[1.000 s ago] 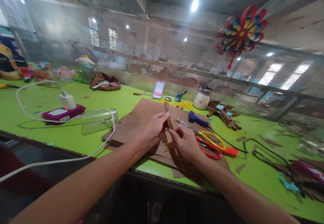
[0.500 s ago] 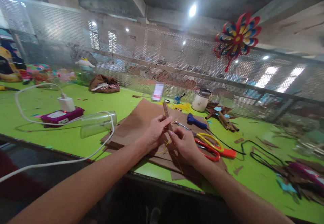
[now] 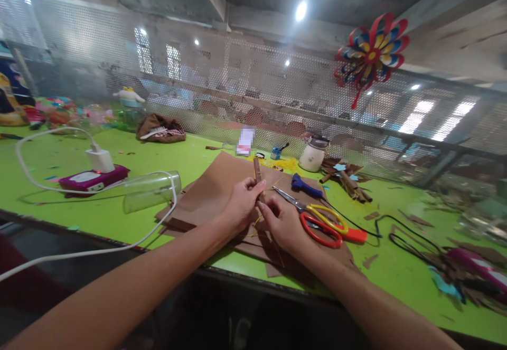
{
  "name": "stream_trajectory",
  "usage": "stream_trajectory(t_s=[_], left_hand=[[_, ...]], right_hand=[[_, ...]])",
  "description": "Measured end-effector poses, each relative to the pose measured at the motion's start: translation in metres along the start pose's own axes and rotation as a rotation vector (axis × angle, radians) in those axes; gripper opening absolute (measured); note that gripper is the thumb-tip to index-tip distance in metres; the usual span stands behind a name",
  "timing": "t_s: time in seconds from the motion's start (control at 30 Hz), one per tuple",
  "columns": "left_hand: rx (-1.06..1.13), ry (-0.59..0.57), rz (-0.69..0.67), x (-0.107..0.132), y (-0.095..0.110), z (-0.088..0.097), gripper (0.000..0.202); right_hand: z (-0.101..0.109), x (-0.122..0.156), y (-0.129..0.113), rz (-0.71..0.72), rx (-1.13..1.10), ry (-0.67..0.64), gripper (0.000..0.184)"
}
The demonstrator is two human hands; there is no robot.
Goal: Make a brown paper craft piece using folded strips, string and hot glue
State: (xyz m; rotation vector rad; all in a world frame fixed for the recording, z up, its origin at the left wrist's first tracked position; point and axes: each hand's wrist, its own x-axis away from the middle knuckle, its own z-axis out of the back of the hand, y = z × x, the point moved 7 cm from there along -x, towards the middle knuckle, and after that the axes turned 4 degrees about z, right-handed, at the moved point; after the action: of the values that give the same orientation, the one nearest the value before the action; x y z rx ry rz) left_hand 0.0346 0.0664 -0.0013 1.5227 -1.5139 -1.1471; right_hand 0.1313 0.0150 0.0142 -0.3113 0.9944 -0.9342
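Note:
My left hand (image 3: 242, 202) pinches a narrow folded strip of brown paper (image 3: 257, 169) that points up and away from me. Close beside it, my right hand (image 3: 282, 222) has its thumb and fingers closed on the strip's lower end. Thin yellow thread (image 3: 256, 228) trails below my fingers. Both hands are over a stack of brown paper sheets (image 3: 216, 181). To the right of my right hand lie scissors (image 3: 322, 228) with one red and one yellow handle. A blue-handled tool with a cord, perhaps a glue gun (image 3: 304, 185), rests just beyond them.
A clear plastic cup (image 3: 148, 194) lies on its side on the green table (image 3: 119, 223), with a white cable across it. A purple power strip (image 3: 93, 180) holds a white charger. At the back stand a white jar (image 3: 313, 154) and a bundle of brown paper pieces (image 3: 350, 178).
Both hands have shifted slightly left in view, still on the paper strip. My right hand has moved closer to the left one. The strip stands a little more upright.

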Motion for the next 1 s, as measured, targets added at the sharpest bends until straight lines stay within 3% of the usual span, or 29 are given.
stream_trajectory(t_s=[0.2, 0.4, 0.7, 0.83, 1.0], left_hand=[[-0.03, -0.008, -0.054, 0.001, 0.004, 0.001, 0.025], [0.081, -0.113, -0.088, 0.002, 0.006, -0.007, 0.023], [0.208, -0.133, 0.03, 0.005, 0.005, -0.009, 0.02], [0.237, -0.109, 0.121, 0.006, 0.002, -0.01, 0.02], [0.249, -0.133, 0.118, 0.007, 0.003, -0.012, 0.021]], right_hand=[[0.002, 0.001, -0.002, -0.057, -0.063, -0.009, 0.031], [0.011, -0.01, -0.003, -0.137, -0.09, -0.02, 0.027], [0.006, -0.008, -0.009, 0.042, 0.063, 0.058, 0.029], [0.004, -0.006, -0.005, 0.074, 0.063, 0.076, 0.023], [0.007, -0.007, -0.004, 0.075, 0.001, 0.098, 0.024]])
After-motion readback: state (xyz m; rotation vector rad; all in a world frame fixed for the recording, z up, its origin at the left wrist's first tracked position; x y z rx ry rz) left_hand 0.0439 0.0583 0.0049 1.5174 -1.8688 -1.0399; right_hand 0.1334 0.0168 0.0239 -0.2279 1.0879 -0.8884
